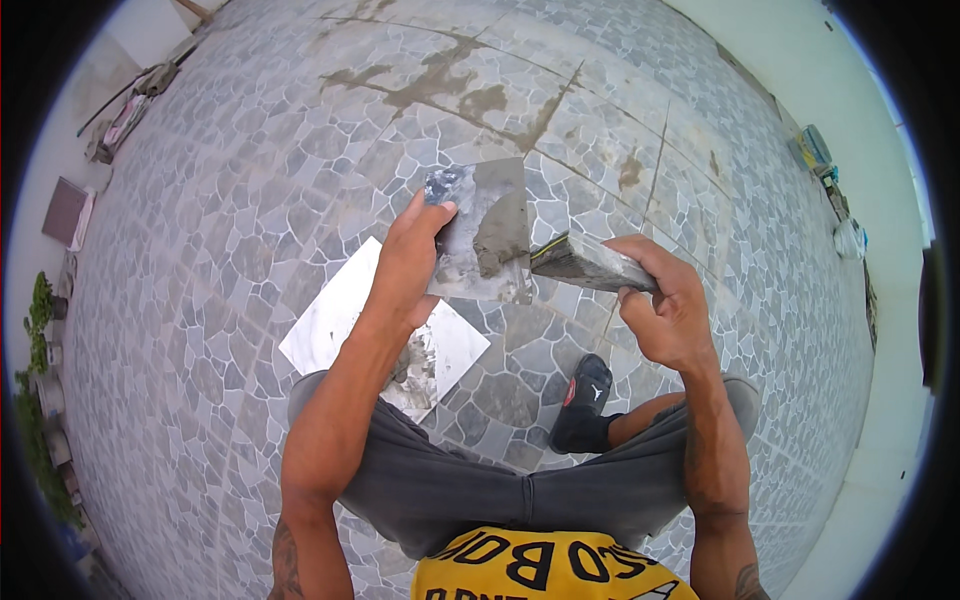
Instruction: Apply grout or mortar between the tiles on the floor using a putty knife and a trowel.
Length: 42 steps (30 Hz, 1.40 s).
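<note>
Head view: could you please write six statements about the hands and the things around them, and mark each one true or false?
1. The left hand holds a flat plate that carries a patch of grey mortar-like paste. True.
2. The right hand is empty. False: it holds a flat, grey-smeared piece.
3. A white tile lies on the stone-patterned floor. True.
4. The white tile is clean all over. False: grey smears cover part of it.
5. Green plants stand near the left rim of the picture. True.
6. The visible shoe is bright yellow. False: it is mostly black.
</note>
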Motion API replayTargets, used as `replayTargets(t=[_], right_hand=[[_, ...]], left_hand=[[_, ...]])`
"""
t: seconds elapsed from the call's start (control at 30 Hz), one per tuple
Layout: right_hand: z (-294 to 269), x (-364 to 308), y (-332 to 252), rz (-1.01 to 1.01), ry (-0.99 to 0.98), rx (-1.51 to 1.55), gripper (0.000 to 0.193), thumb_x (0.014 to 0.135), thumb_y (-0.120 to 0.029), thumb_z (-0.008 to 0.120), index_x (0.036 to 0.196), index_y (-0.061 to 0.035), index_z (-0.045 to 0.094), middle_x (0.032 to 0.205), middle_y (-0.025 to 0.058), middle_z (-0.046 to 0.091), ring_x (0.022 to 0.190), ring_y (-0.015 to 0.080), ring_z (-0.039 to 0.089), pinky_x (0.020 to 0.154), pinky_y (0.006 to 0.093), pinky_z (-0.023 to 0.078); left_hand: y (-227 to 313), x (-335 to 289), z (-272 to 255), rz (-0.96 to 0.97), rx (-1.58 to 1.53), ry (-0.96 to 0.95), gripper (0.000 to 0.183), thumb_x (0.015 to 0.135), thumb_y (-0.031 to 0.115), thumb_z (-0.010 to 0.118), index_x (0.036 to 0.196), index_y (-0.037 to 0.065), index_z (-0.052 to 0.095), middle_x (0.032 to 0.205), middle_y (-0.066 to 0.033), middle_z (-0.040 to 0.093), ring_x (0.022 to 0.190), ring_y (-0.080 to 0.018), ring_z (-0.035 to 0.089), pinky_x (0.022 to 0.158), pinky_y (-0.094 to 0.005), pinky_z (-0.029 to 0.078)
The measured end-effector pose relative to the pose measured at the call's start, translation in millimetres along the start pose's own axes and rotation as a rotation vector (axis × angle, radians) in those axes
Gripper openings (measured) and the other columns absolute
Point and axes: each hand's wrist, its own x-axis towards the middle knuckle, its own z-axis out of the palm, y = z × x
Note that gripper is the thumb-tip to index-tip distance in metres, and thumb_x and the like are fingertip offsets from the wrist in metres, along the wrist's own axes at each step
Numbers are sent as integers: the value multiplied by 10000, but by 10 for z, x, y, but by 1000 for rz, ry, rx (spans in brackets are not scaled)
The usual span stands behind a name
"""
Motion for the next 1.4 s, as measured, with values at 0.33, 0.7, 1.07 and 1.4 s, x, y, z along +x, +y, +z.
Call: replayTargets(t=[0.33, 0.7, 1.07, 1.4], right_hand=[[132, -62, 193, -115, -74, -287, 346, 685, -3, 520, 1020, -2, 607, 933, 132, 613, 809, 322, 608, 723, 378, 503], [-194, -384, 749, 186, -112, -426, 378, 727, -66, 514, 1085, -12, 623, 944, 151, 638, 786, 300, 635, 717, 399, 499], [-952, -1087, 1332, 52, 135, 995, 505, 947, -214, 405, 1361, 73, 383, 1201, 291, 554, 1041, 359, 602, 704, 331, 478], [-1697, -2115, 1262, -187, -112, 1223, 583, 1013, -277, 317, 1431, 104, 174, 1329, 338, 361, 1119, 290, 542, 546, 251, 527]], left_hand=[[-169, 76, 53, 7, 195, 68, 526, 931, 120, 479, 1396, -68, 320, 1076, -85, 611, 883, -121, 615, 725, -266, 537], [-613, 176, 88, 90, 46, 33, 365, 915, 144, 489, 1252, 8, 535, 1104, -70, 604, 976, -155, 596, 837, -308, 513], [-1500, 482, 234, 3, -54, -21, 298, 897, 163, 547, 1160, 25, 561, 1086, -69, 605, 988, -191, 601, 859, -348, 506], [-2237, 801, 1023, -143, -155, -182, 274, 877, 161, 583, 1103, 7, 572, 1053, -72, 605, 956, -201, 599, 843, -356, 504]])
